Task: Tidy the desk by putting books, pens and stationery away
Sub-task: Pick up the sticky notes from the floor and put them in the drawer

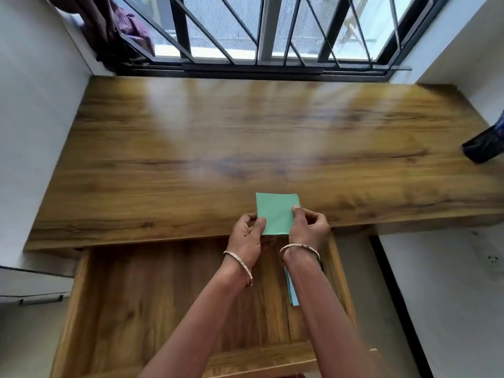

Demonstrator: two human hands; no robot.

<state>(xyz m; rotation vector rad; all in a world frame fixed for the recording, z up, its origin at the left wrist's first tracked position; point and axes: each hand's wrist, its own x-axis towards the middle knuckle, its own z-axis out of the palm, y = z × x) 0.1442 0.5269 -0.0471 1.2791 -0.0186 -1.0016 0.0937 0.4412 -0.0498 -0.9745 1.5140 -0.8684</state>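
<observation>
Holds a green paper (276,212) with both hands at 6 o'clock of the wooden counter (245,132), right over its near edge. Cannot tell whether the sheet lies on the wood or is lifted off it. Pinches the 9 o'clock edge with the left hand (246,236), thumb on the front face, the other fingers curled behind. Pinches the 3 o'clock edge with the right hand (309,227), thumb and forefinger clamped on the sheet, the remaining fingers loosely curled. Wears a metal bangle on each wrist: left bangle (240,264), right bangle (298,248).

Below the hands, toward 6 o'clock: a wooden drawer (163,296), pulled out from under the counter's front edge. Inside it, along the 3 o'clock side and partly hidden under the right forearm: a thin stack of blue paper (291,291), flat on the drawer bottom.

At 3 o'clock of the counter, cut off by the frame edge: a dark object (484,147), too blurred to tell what. At 12 o'clock, behind the counter: a window with black metal bars (181,28). At 11 o'clock, in the corner by the sill: a bundle of purple-brown cloth (122,28). At 9 o'clock, touching the counter's side: a white wall (35,118). Toward 4 o'clock, low on the other wall: a white socket (492,260).
</observation>
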